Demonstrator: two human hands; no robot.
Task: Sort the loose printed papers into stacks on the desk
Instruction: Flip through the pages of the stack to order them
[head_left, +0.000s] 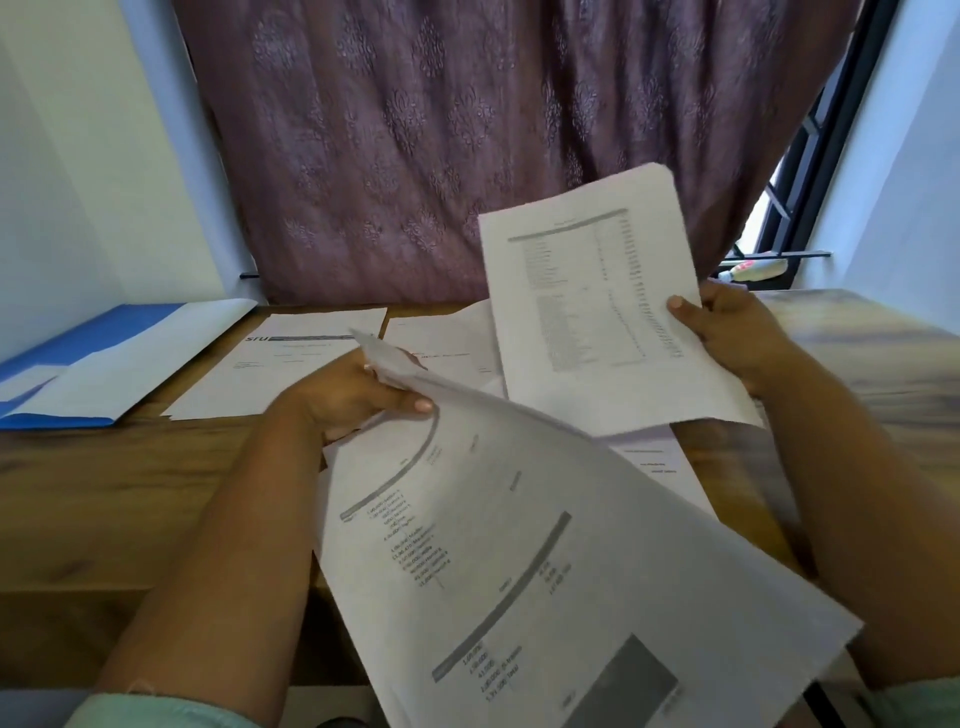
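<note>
My left hand (353, 395) grips the far end of a sheaf of printed sheets (545, 561) that droops toward me over the desk's front edge. Lifted above the desk, a sheet with a printed table (597, 312) is held by its right edge in my right hand (737, 332), thumb on the face. Two printed pages lie flat at the back of the wooden desk (130, 493): one with a dark header bar (291, 364) on the left, another (441, 343) beside it, partly covered. One more sheet (660, 467) lies under the held papers at right.
A blue and white folder (104, 358) lies at the desk's back left. A patterned purple curtain (441, 130) hangs behind the desk, with a barred window (800, 171) at right. A pale surface (883, 353) adjoins the desk on the right.
</note>
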